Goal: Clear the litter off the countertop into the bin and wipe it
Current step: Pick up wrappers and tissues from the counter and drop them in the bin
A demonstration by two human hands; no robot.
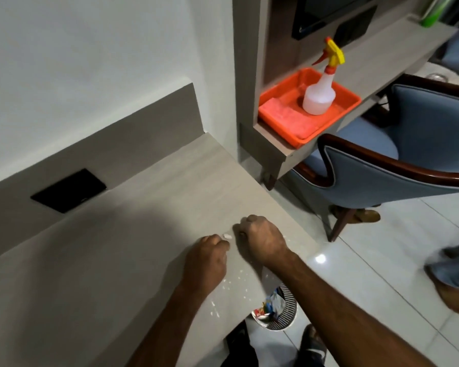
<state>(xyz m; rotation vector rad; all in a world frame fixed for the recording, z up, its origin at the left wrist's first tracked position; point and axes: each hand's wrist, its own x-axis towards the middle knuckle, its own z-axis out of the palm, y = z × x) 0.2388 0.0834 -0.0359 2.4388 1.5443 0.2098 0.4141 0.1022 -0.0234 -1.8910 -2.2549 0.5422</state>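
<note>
Both my hands rest on the grey countertop (143,207) near its front right corner. My left hand (207,258) has its fingers curled, with the fingertips just short of a small white scrap (227,236). My right hand (263,239) is closed in a fist to the right of that scrap, knuckles up; nothing shows inside it. Several tiny white crumbs (232,286) are scattered on the counter beside my left wrist. Below the counter edge stands a striped bin (286,313) on the floor, with crumpled wrappers (269,307) inside.
An orange tray (347,107) on the shelf at the back right holds a white spray bottle (319,95) and a pink cloth (284,115). A blue armchair (408,160) stands beside the counter. Another person's feet (451,290) are on the tiled floor at the right.
</note>
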